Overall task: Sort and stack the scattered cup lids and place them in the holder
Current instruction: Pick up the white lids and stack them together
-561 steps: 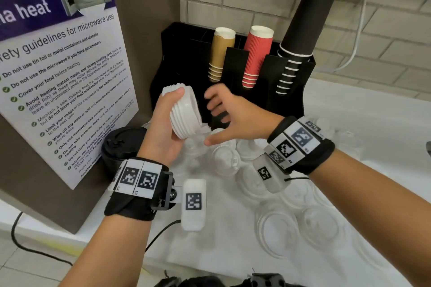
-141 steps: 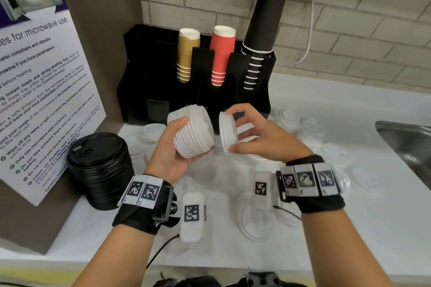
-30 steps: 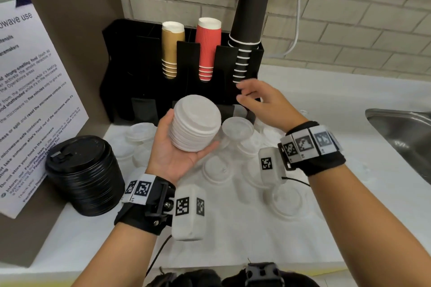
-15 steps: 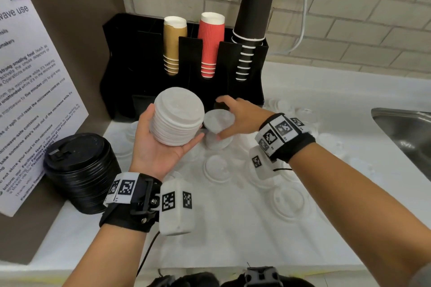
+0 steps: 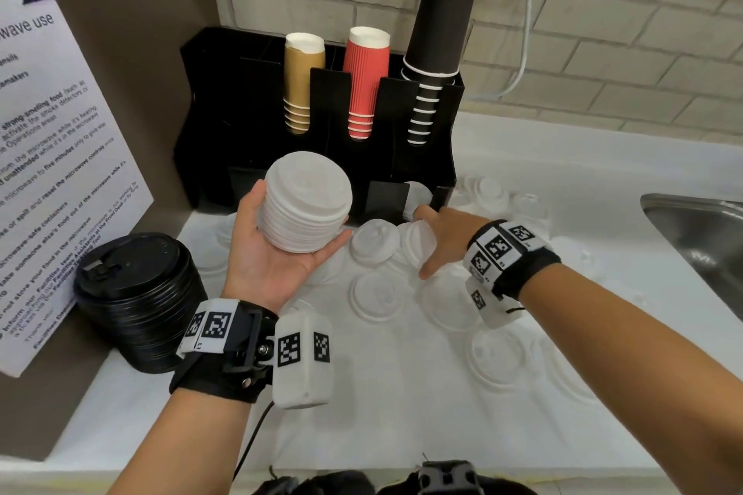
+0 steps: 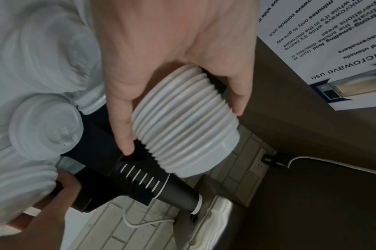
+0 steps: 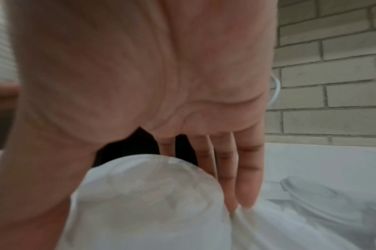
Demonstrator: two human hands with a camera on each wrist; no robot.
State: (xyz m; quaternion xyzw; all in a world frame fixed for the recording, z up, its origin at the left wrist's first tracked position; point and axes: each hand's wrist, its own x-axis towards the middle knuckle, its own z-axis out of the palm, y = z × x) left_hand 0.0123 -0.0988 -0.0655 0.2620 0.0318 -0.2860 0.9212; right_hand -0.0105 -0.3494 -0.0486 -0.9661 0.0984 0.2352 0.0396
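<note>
Cradling the white stack [image 5: 305, 205] at 10 o'clock, left hand [image 5: 277, 249] curled round it, top lid up. Reaching now at 1 o'clock, right hand [image 5: 442, 237] lower than half a second ago, fingers straight, unclenched, onto a loose lid [image 7: 148, 194] near the holder [image 5: 386, 125]. Meaning: another lid about to join the stack; many lids [image 5: 378, 293] left on the tabletop [image 5: 402, 414], holder unfilled.

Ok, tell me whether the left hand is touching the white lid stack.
Touching. The left wrist view shows the left hand with thumb and fingers curled round the ribbed white lid stack; the head view shows the stack resting in its palm.
</note>
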